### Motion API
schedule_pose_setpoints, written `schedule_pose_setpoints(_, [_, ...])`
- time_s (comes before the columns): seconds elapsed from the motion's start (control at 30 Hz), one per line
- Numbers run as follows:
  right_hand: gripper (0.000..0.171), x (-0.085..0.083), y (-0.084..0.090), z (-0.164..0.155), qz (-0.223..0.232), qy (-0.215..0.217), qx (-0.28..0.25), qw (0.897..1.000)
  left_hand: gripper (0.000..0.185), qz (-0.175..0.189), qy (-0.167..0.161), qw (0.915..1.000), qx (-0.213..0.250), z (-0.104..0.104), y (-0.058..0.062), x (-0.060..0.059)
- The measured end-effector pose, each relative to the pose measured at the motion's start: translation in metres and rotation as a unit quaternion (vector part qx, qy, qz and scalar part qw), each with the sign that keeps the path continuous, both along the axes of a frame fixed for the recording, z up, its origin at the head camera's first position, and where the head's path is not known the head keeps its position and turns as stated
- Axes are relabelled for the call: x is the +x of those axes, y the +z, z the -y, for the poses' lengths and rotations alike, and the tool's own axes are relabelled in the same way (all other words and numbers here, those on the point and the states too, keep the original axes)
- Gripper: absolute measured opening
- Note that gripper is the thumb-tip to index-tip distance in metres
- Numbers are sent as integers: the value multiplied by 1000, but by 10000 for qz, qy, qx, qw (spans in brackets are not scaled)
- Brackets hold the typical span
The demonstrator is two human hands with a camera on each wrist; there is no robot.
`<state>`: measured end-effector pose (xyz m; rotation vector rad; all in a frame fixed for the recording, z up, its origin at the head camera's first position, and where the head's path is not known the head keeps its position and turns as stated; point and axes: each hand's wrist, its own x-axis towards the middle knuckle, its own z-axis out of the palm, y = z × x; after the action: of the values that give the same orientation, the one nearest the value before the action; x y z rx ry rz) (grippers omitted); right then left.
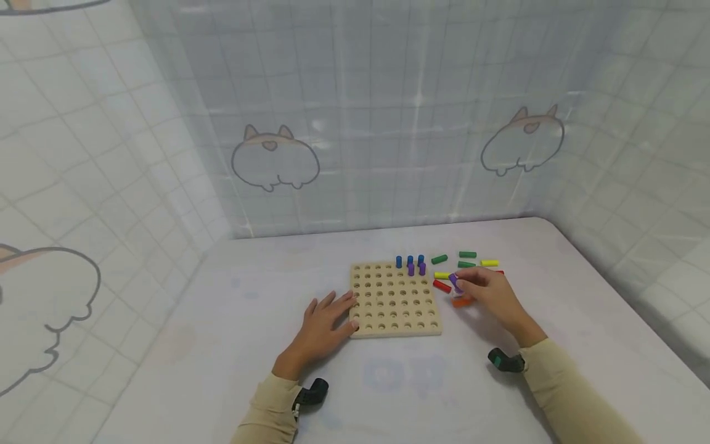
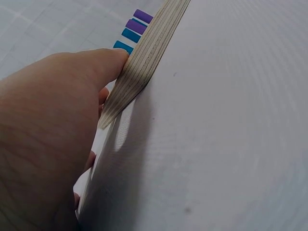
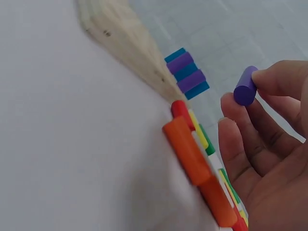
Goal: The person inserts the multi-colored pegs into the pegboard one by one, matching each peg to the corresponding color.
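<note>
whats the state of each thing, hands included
Pegboard, lying flat, partly filled
Held purple peg, raised, tilted
Other purple pegs, upright in pegboard
Blue pegs, upright in pegboard
Green pegs, lying loose
Yellow pegs, lying loose
Red pegs, lying loose
Orange pegs, lying loose
Left hand, touching pegboard edge
Right hand, pinching held purple peg

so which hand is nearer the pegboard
Left hand, touching the pegboard at its left edge; the right hand is off its right side, holding a purple peg.

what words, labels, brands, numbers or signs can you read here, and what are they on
No readable text.
Pegboard: no lettering visible.
Purple peg in the right hand: no lettering visible.
Tabletop: faint marks, too blurred to read.
Wall: cartoon drawings, no words.
</note>
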<state>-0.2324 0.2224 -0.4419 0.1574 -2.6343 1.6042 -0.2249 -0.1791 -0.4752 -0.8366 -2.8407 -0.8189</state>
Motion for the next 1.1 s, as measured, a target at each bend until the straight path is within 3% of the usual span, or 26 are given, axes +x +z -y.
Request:
schedule_pose_setpoints(0.37, [46, -26, 8, 25, 215, -75, -834, 9963, 57, 69, 82, 9999, -93, 3, 8, 1])
schedule_pose_setpoints(0.5, [49, -31, 6, 28, 261, -121, -968, 9949, 57, 101, 51, 9999, -35, 1, 5, 2])
schedule_pose_setpoints(0.73, [51, -37, 0, 34, 538, -57, -1700, 9840, 57, 124, 51, 9998, -150, -1, 4, 6])
schedule_pose_setpoints(0.9, [49, -43, 2, 37, 619, -151, -1746, 9826, 58, -10, 28, 9999, -133, -2, 7, 4])
schedule_pose_setpoints(1.1, [47, -50, 5, 41, 663, -201, -1868, 9800, 59, 118, 39, 9998, -177, -1, 6, 3])
